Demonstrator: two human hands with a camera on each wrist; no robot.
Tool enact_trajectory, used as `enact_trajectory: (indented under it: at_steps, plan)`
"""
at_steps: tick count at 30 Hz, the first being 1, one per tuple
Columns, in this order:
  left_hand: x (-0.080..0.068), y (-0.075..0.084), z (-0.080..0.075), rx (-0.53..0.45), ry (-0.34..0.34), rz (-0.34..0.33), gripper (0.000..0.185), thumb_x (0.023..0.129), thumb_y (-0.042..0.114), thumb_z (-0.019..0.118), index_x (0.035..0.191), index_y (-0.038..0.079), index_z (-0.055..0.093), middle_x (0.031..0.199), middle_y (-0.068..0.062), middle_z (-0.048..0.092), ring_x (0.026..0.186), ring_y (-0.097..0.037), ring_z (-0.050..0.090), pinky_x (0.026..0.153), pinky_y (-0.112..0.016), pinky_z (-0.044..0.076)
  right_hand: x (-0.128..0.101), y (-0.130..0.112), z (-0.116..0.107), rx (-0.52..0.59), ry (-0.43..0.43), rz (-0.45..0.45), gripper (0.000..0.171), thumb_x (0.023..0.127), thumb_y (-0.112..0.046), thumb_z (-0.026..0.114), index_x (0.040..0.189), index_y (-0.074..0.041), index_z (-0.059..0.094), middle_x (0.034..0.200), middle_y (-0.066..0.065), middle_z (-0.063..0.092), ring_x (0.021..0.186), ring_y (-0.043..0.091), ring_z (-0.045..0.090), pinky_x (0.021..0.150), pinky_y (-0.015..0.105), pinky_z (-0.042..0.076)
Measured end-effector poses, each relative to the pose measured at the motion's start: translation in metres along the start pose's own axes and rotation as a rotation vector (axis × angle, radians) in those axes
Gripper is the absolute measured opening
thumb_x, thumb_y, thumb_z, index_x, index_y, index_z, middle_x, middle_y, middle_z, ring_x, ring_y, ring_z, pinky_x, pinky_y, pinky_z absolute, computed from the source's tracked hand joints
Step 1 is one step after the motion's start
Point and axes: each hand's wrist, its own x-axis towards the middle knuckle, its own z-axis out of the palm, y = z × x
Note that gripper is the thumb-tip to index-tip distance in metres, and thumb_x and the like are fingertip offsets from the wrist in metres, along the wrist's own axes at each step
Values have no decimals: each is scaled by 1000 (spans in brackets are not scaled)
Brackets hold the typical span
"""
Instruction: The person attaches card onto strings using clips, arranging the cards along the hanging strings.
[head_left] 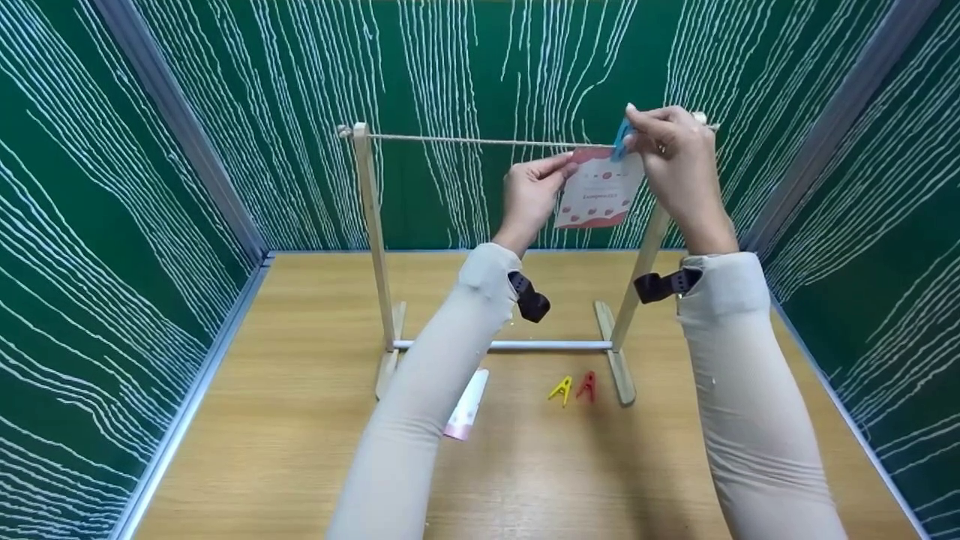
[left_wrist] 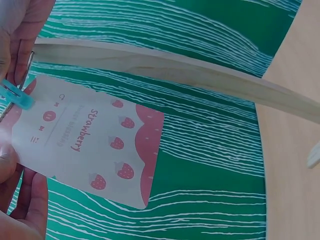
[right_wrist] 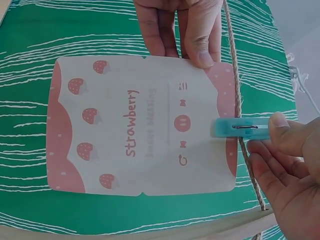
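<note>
A white card with pink wavy ends and printed strawberries [right_wrist: 115,120] hangs at the twine line [head_left: 480,141], toward its right end. My left hand [head_left: 529,195] pinches the card's left edge near the top between thumb and fingers. With thumb and fingertips, my right hand [head_left: 679,161] grips the handle end of a light blue clothespin [right_wrist: 240,128]. The clothespin's tip lies over the card's top edge and crosses the twine. In the right wrist view the word "Strawberry" reads sideways on the card.
The twine runs between two wooden posts [head_left: 375,240], joined low down by a pale crossbar [head_left: 551,345]. On the table [head_left: 300,450] lie a yellow clothespin [head_left: 561,390], a red clothespin [head_left: 587,386] and another pink-edged card [head_left: 468,405], partly behind the left sleeve. Green white-streaked walls surround the table.
</note>
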Motion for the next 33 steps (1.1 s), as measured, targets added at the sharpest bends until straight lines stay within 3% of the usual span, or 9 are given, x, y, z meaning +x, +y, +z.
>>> enact_trajectory:
  at_steps: [4, 12, 19, 25, 33]
  plan:
    - [-1, 0, 0, -2, 2, -2, 25, 92, 17, 61, 116, 14, 70, 111, 1, 72, 94, -5, 66, 81, -14, 50, -1, 0, 1, 11, -4, 7, 31, 97, -11, 54, 128, -16, 61, 119, 8, 64, 100, 13, 53, 89, 17, 47]
    - [-2, -1, 0, 24, -1, 7, 26, 93, 17, 61, 117, 12, 70, 114, 0, 71, 92, -5, 64, 79, -13, 51, -2, 0, 4, 6, 13, -14, 31, 97, -11, 55, 128, -14, 61, 124, 7, 64, 101, 17, 59, 94, 26, 49]
    - [-4, 0, -3, 13, -14, -8, 26, 94, 19, 60, 118, 15, 70, 114, 2, 71, 93, -6, 64, 82, -13, 50, -3, -1, 5, 54, 23, 25, 33, 97, -18, 55, 130, -18, 60, 127, 4, 63, 104, 15, 57, 96, 22, 47]
    - [-8, -4, -6, -21, -42, -12, 28, 96, 19, 57, 122, 16, 67, 119, 2, 69, 96, -7, 63, 84, -14, 50, -4, -1, 6, 137, 27, 48, 32, 97, -18, 55, 129, -19, 61, 130, 4, 61, 110, 14, 58, 101, 21, 44]
    - [-15, -18, -16, -45, -103, 19, 33, 99, 19, 51, 131, 16, 60, 129, -1, 64, 111, -8, 62, 93, -16, 48, -5, 2, 8, 247, 69, 69, 33, 97, -13, 55, 130, -16, 60, 135, 5, 59, 122, 14, 57, 104, 23, 41]
